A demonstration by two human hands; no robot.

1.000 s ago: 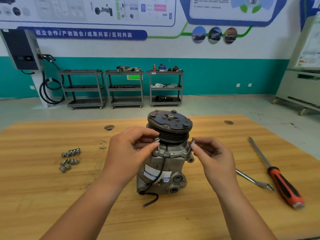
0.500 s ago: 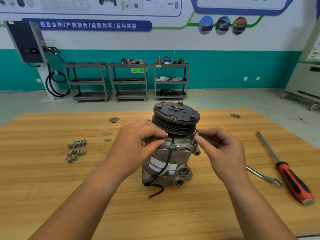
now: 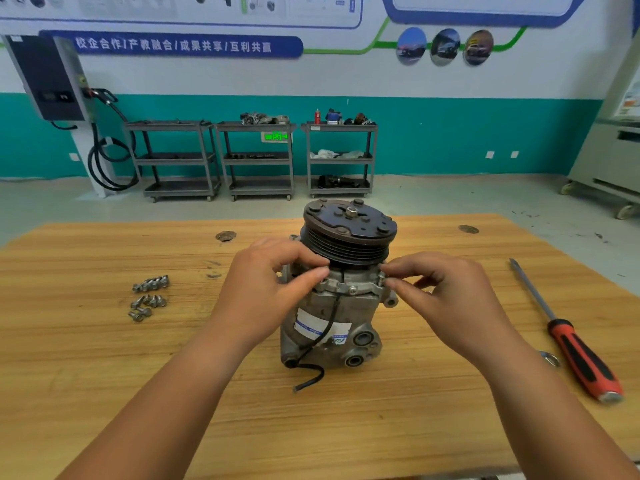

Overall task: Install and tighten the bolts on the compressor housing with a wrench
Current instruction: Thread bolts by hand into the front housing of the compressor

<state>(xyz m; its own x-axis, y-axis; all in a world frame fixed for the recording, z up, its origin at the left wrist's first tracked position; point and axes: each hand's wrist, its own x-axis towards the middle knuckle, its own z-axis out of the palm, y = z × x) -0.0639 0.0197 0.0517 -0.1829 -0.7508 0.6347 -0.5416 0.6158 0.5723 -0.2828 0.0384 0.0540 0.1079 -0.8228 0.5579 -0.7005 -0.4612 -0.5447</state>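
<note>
The right hand (image 3: pixel 446 296) pinches an upright bolt (image 3: pixel 382 279) at its fingertips on the compressor housing (image 3: pixel 332 306) flange, while the left hand (image 3: pixel 273 285) pinches opposite, contents hidden.

Bright, even, diffuse light. Faint soft shadows on wooden table (image 3: pixel 104 375) under the compressor (image 3: pixel 332 317). Fisheye bowing at edges. Far wall banner (image 3: pixel 173 45) slightly soft, centre sharp.
</note>
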